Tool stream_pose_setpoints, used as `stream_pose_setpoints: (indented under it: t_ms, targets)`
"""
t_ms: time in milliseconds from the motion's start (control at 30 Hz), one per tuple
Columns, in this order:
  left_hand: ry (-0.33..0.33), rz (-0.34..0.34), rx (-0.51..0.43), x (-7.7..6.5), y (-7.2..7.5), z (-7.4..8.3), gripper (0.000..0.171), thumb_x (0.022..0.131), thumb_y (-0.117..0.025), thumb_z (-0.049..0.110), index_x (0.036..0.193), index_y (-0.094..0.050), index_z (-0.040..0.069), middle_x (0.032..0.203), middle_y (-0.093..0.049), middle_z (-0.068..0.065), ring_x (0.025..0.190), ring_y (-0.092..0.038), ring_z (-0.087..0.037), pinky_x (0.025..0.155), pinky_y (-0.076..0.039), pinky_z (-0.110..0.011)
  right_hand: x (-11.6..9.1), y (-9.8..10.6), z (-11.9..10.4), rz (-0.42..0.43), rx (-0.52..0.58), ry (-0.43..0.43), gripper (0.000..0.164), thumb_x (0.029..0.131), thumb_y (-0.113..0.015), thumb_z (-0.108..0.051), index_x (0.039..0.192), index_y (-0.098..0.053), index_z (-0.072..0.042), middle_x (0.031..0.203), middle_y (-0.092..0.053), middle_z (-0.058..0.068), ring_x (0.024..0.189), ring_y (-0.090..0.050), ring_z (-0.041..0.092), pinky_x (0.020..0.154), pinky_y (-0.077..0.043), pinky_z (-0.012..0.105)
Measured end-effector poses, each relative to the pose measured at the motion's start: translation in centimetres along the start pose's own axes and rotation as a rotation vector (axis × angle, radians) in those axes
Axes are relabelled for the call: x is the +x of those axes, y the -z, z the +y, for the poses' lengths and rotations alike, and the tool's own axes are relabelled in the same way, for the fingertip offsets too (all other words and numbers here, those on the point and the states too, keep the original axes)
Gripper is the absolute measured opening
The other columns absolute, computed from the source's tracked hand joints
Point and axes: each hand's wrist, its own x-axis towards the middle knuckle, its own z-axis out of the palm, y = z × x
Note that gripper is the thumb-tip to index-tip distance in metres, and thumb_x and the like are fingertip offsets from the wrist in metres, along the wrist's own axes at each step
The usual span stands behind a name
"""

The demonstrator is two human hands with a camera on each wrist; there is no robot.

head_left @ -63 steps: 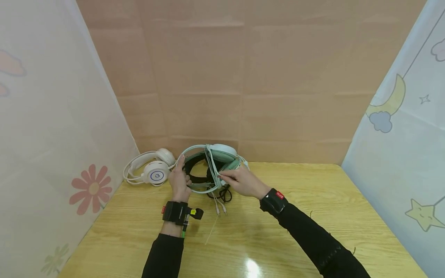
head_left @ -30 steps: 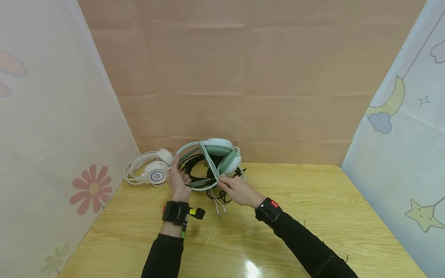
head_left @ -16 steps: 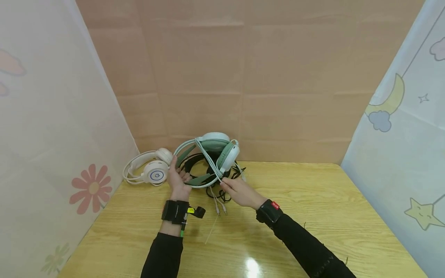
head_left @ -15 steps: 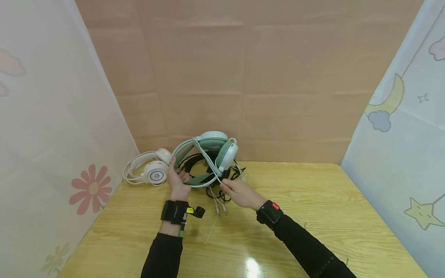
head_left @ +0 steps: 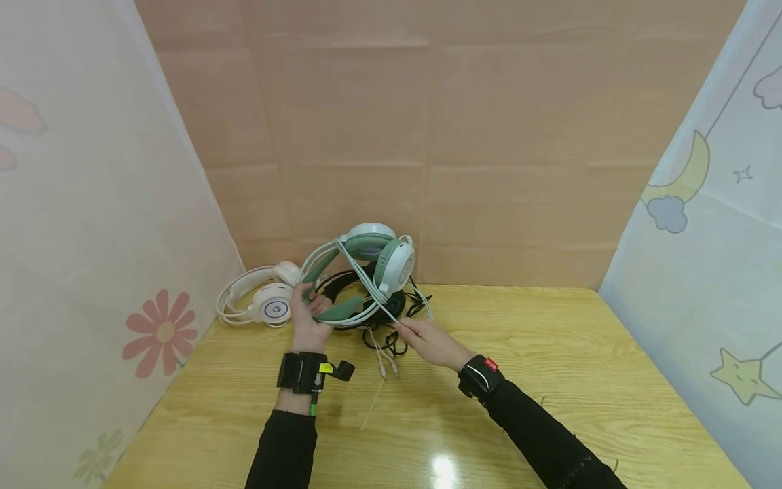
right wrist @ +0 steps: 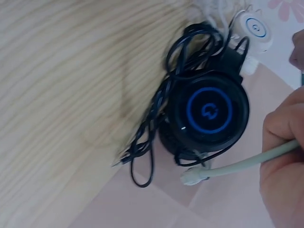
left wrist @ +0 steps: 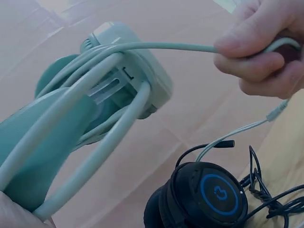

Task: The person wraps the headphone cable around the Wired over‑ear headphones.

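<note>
Pale mint headphones with green ear pads (head_left: 370, 246) are held up in front of the back wall. My left hand (head_left: 309, 319) grips their headband at the left. A light green cable (left wrist: 180, 46) is wrapped around the headband and one ear cup. My right hand (head_left: 430, 341) pinches this cable and draws a stretch of it taut to the right of the headphones. In the right wrist view the cable leaves my right fist toward a pale splitter piece (right wrist: 194, 175). Black headphones (right wrist: 209, 110) with a blue ring lie just behind and below.
White headphones (head_left: 273, 303) lie at the left on the wooden table (head_left: 519, 380). A bundled black cord (right wrist: 156, 109) lies beside the black headphones. White plugs (head_left: 389, 370) point toward the front. The brown back wall (head_left: 489, 170) rises behind the table.
The mint headphones have been raised and tilted, showing their ear cups more. My right hand has pulled the cable away to the right and slightly down. The left hand has shifted slightly left.
</note>
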Motion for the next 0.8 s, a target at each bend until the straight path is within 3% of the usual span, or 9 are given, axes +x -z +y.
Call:
stream_pose_setpoints:
  t_ms: [167, 467, 600, 800]
  targets:
    - [-0.023, -0.042, -0.051, -0.2, 0.1, 0.0, 0.026, 0.095, -0.030, 0.013, 0.069, -0.034, 0.014, 0.058, -0.032, 0.004, 0.040, -0.025, -0.006, 0.037, -0.028, -0.019, 0.0, 0.1, 0.7, 0.020, -0.045, 0.027, 0.032, 0.107, -0.037, -0.029, 0.079, -0.049, -0.020, 0.063, -0.038, -0.011, 0.051, -0.031, 0.002, 0.053, -0.031, 0.020]
    - [-0.029, -0.011, -0.158, -0.5, 0.3, 0.4, 0.020, 0.094, -0.033, 0.011, 0.074, -0.037, 0.013, 0.064, -0.035, 0.002, 0.042, -0.026, -0.007, 0.038, -0.028, -0.019, -0.2, -0.2, 2.0, 0.018, -0.005, 0.050, 0.044, 0.108, -0.029, -0.032, 0.076, -0.050, -0.012, 0.064, -0.041, -0.010, 0.053, -0.034, 0.002, 0.054, -0.034, 0.021]
    - [-0.009, 0.019, -0.197, -0.6, 0.3, 0.6, 0.014, 0.093, -0.034, 0.013, 0.080, -0.037, 0.013, 0.064, -0.036, 0.002, 0.044, -0.027, -0.008, 0.040, -0.028, -0.020, -0.9, -0.2, 2.7, -0.008, 0.078, 0.001, 0.044, 0.108, -0.027, -0.034, 0.077, -0.049, -0.011, 0.063, -0.039, -0.008, 0.052, -0.035, 0.005, 0.054, -0.034, 0.022]
    - [0.043, 0.061, -0.261, -0.6, 0.4, 1.1, 0.010, 0.091, -0.035, 0.017, 0.082, -0.039, 0.014, 0.057, -0.033, 0.003, 0.041, -0.029, -0.010, 0.041, -0.029, -0.025, -2.5, 0.3, 4.1, -0.035, 0.097, -0.109, 0.050, 0.108, -0.025, -0.039, 0.083, -0.053, -0.005, 0.065, -0.036, -0.007, 0.054, -0.033, 0.005, 0.054, -0.030, 0.022]
